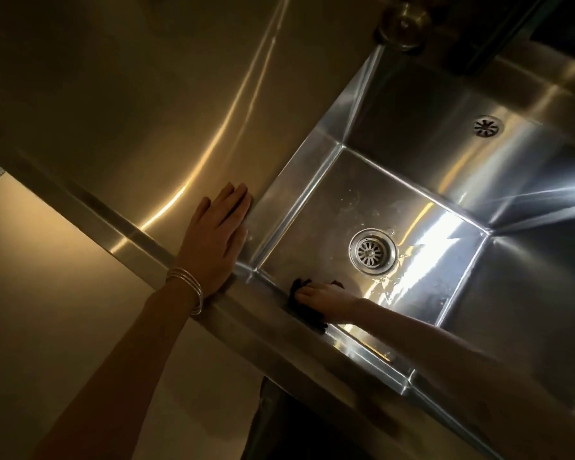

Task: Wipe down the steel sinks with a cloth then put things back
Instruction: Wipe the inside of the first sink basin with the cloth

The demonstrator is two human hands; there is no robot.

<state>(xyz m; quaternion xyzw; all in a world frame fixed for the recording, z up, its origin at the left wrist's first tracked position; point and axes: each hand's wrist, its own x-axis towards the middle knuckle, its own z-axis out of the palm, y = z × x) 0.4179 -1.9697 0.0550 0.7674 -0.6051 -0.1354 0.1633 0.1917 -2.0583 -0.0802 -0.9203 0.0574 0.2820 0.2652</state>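
The right hand (326, 302) presses the dark cloth (304, 305) into the sink's (395, 104) near-left corner, drain (373, 250) just beyond, while the left hand (214, 240) lies open and flat on the worktop (130, 111).

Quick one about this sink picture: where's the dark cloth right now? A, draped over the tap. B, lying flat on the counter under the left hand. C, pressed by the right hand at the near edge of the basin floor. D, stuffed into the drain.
C: the right hand presses the dark cloth at the basin's near edge, clear of the drain, while the left hand lies flat and bare on the counter.
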